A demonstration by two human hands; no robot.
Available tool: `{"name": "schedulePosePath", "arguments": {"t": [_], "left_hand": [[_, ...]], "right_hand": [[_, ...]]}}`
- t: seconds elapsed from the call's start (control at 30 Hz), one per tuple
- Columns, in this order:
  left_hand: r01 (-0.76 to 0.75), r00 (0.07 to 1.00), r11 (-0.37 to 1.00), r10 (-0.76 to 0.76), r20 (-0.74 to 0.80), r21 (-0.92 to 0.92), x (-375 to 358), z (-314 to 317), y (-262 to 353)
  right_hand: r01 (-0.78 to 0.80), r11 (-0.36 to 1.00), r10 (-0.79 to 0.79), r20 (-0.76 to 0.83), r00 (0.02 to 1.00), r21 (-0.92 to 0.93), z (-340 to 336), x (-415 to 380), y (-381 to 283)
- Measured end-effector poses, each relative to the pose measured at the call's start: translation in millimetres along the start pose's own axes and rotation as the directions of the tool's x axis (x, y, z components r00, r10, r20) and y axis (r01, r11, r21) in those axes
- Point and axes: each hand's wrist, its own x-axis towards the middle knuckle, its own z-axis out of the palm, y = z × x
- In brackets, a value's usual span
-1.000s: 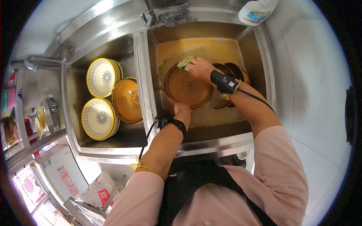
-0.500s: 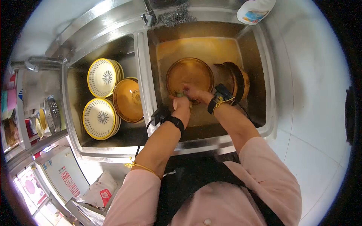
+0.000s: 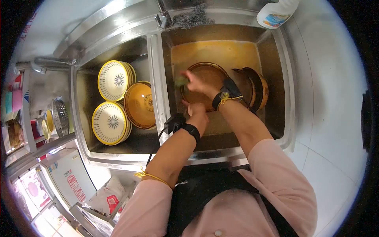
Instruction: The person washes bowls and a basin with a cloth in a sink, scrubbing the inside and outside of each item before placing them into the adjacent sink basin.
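Note:
A round brown plate [image 3: 210,76] sits in the right basin. My left hand [image 3: 197,109] grips its near left rim, the fingertips partly hidden. My right hand [image 3: 196,84] is closed on a green scouring pad [image 3: 181,81] at the plate's left edge, blurred by motion. To the right of the plate, several dark brown dishes [image 3: 259,89] stand tilted on edge, overlapping one another.
The left basin holds two stacks of yellow-rimmed patterned bowls [image 3: 113,81] and some brown dishes [image 3: 140,106]. Steel wool [image 3: 193,16] lies behind the right basin beside a faucet [image 3: 163,19]. A white bottle [image 3: 276,15] stands at the back right corner.
My right hand has moved left and away from me with the scouring pad, from the plate's near side to its left edge. The whole view has shifted slightly.

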Motion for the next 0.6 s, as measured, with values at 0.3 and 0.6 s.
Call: {"name": "schedulePosePath", "arguments": {"t": [0.3,0.6], "left_hand": [[0.127,0.753,-0.219,-0.613,0.238,-0.967,5.4,10.0,35.6],[-0.035,0.945,0.906,-0.107,-0.308,-0.421,19.2,26.8,-0.5]], "right_hand": [[-0.452,0.892,0.412,0.461,0.786,-0.026,-22.6,-72.1,11.1],[0.114,0.442,0.661,0.409,0.629,-0.89,-25.3,-169.0,3.2]]}}
